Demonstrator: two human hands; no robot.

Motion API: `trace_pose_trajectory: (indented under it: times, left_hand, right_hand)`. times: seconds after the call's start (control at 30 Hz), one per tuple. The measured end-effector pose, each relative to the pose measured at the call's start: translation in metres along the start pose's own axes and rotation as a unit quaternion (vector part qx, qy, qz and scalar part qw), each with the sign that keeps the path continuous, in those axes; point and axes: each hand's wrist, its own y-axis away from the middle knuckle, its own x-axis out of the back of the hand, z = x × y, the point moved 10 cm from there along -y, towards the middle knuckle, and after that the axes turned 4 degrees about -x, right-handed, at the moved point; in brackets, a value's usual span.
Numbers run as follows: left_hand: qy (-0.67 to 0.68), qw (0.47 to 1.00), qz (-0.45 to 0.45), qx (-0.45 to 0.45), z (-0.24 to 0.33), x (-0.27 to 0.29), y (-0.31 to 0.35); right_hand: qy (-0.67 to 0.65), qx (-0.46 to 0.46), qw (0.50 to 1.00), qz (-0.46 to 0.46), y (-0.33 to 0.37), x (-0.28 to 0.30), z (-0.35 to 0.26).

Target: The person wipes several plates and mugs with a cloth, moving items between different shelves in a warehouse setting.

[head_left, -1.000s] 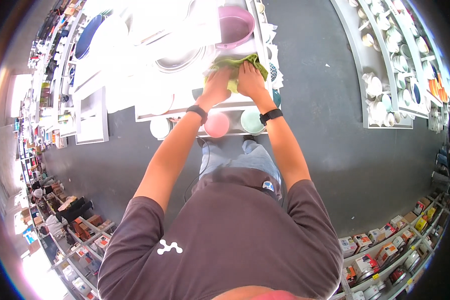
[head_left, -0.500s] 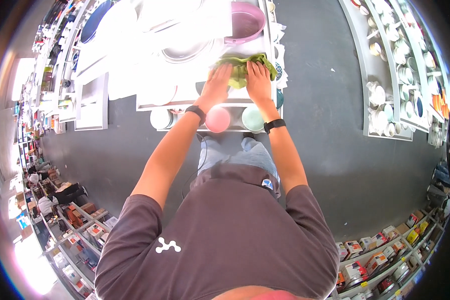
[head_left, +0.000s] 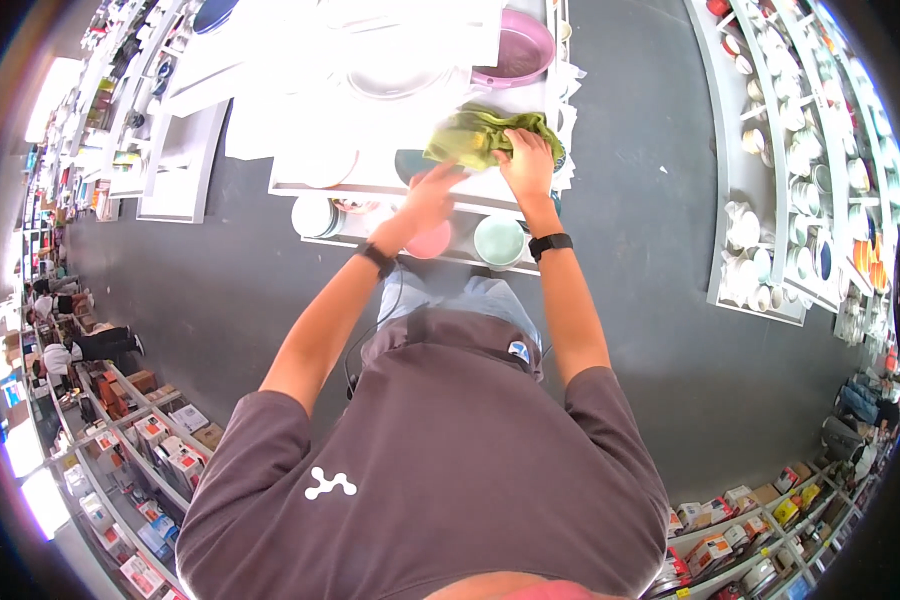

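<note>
A crumpled green cloth [head_left: 470,135] lies on the white shelf near its right front corner. My right hand [head_left: 530,165] rests on the cloth's right side, fingers and thumb closed on its folds. My left hand [head_left: 432,198] is apart from the cloth, nearer to me, over the shelf's front edge. It is blurred by motion, with fingers stretched to the right and nothing seen in them. A dark green round dish [head_left: 410,163] sits just beyond it, partly covered. Below the hand, a pink bowl [head_left: 428,242] shows on the lower shelf.
A purple oval dish [head_left: 518,50] stands behind the cloth. Along the lower shelf are a mint-green bowl [head_left: 499,241] and stacked white plates [head_left: 315,215]. The shelf's left part is washed out by glare. Crockery shelves [head_left: 770,200] line the right, across a grey floor [head_left: 640,300].
My left hand has come off the cloth and moved toward me. My right hand stays on the cloth, now gripping its folds. The cloth's left part has spread and shifted slightly.
</note>
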Motion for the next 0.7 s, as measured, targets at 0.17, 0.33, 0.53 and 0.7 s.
trace_pose_trajectory:
  times: [0.17, 0.33, 0.53, 0.7]
  left_hand:
    - [0.012, 0.987, -0.078, 0.138, -0.053, 0.007, 0.072]
    - [0.146, 0.968, -0.069, 0.193, -0.073, 0.013, 0.117]
    - [0.248, 0.966, -0.014, 0.072, 0.005, 0.041, 0.071]
    - [0.362, 0.925, -0.05, 0.106, 0.032, 0.036, 0.031]
  right_hand:
    - [-0.06, -0.043, 0.996, -0.059, -0.005, -0.004, 0.018]
    - [-0.154, 0.044, 0.987, 0.008, 0.006, 0.027, 0.006]
    - [-0.332, -0.093, 0.937, -0.05, 0.006, 0.068, -0.029]
    - [-0.395, -0.172, 0.898, -0.093, 0.006, 0.109, -0.061]
